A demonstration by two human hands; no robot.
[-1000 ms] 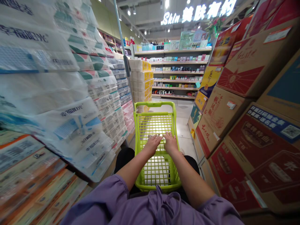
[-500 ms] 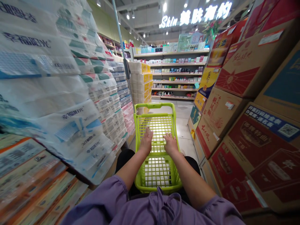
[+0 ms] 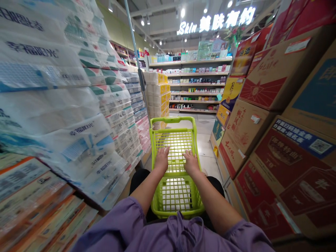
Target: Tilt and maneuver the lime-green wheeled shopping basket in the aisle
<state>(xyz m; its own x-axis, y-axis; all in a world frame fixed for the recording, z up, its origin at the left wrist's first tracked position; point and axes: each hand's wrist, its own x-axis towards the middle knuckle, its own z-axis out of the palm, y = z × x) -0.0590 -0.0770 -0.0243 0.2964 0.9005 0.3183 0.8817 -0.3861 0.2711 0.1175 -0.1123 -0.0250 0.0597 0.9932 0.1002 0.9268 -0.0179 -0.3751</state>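
Observation:
A lime-green plastic shopping basket [image 3: 173, 175] with a grid of square holes is between my knees, its raised handle bar [image 3: 172, 119] at the far end. Over its left half is my left hand [image 3: 162, 159], palm down, fingers stretched forward and holding nothing. My right hand [image 3: 190, 161] is over the right half with its fingers spread, also holding nothing. Whether either palm touches the grid cannot be made out. The pale floor shows through the holes. Both forearms come out of purple sleeves.
Wrapped tissue packs [image 3: 94, 140] are piled high on the left, with a metal pole [image 3: 136, 52] beyond them. Stacked cartons [image 3: 258, 129] line the right side. Shelves of small goods [image 3: 196, 84] stand ahead under a lit sign [image 3: 217, 21]. A tiled floor aisle [image 3: 207, 140] runs between.
My left hand has shifted slightly and its fingers are lower and flatter. The right hand is almost unchanged. The view has tilted a little.

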